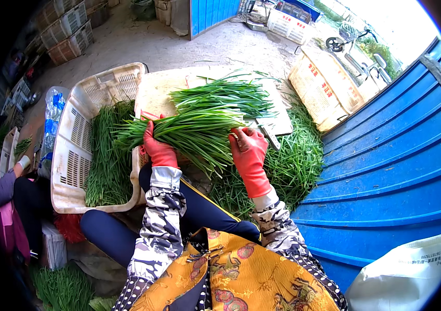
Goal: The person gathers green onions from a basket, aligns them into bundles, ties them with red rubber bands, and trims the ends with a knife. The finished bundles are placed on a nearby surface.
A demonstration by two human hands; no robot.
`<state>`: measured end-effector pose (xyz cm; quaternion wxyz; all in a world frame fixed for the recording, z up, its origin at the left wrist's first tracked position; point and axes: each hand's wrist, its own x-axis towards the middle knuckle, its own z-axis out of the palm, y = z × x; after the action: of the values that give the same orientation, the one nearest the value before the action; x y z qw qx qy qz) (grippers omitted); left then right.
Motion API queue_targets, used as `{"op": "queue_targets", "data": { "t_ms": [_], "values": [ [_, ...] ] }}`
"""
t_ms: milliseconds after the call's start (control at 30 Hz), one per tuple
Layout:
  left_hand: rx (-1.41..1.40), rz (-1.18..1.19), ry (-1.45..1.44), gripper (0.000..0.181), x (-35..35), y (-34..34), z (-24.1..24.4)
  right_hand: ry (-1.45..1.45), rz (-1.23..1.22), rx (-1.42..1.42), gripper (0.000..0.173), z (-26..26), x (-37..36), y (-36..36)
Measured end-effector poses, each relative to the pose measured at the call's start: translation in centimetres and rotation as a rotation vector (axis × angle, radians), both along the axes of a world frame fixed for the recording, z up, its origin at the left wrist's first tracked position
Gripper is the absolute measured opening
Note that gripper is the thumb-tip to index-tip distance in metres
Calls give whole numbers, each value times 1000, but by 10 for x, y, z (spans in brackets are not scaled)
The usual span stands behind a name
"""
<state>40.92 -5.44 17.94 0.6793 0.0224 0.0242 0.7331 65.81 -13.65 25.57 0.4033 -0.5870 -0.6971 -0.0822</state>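
Observation:
My left hand, in a red rubber glove, grips a bunch of long green leafy stalks, which look like Chinese chives. My right hand, gloved alike, has its fingers bent at the right end of this bunch; whether it pinches any stalks I cannot tell. Behind the held bunch, another pile of the stalks lies on a pale board. A knife rests at the board's right edge, just beyond my right hand. To the left, a white plastic crate holds more stalks.
Loose green trimmings heap on the ground beside a blue corrugated metal panel. Another white crate stands behind them. A white sack is at the lower right. At the left edge sits another person, near wrapped plastic bottles.

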Motion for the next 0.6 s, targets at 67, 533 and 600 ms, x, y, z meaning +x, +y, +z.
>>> {"op": "queue_targets", "data": {
  "t_ms": [67,533,600],
  "values": [
    [-43,65,35,37,8,-2,6,17,-46,-59,26,-3,-1,2],
    [-92,22,-25,40,6,-5,15,527,181,-372,33,-24,-1,29],
    [-108,71,31,40,9,-9,20,636,176,-350,27,-27,0,28]
  ]
}}
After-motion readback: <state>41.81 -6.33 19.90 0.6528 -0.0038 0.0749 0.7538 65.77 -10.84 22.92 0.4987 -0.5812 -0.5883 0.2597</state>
